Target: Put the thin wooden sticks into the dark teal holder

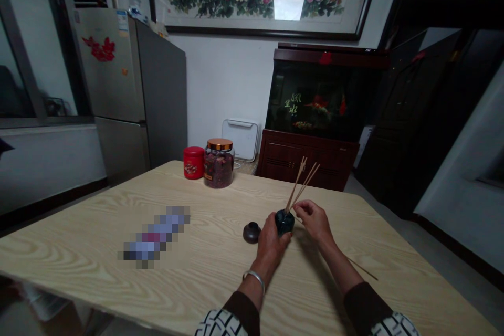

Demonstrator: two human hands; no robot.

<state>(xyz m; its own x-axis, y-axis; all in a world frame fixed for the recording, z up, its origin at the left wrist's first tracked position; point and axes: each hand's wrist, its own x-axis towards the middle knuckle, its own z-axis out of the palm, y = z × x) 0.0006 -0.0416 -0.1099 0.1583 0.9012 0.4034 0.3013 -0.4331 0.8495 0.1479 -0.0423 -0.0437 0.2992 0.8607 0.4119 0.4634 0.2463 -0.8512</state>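
My left hand (271,240) is wrapped round a small dark round pot (285,220) on the wooden table (189,273). Several thin sticks (301,184) stand up out of the pot, fanned toward the upper right. My right hand (315,220) is just right of the pot with its fingers curled at the base of the sticks; whether it pinches one I cannot tell. A small dark lid-like piece (251,231) lies on the table just left of my left hand. One loose stick (362,269) lies on the table beside my right forearm.
A red tin (193,162) and a glass jar with a copper lid (219,163) stand at the table's far edge. A blurred-out long object (156,236) lies at the left of the table. Beyond are a fridge (129,89), a fish tank (315,100) on a cabinet and a white box (241,139).
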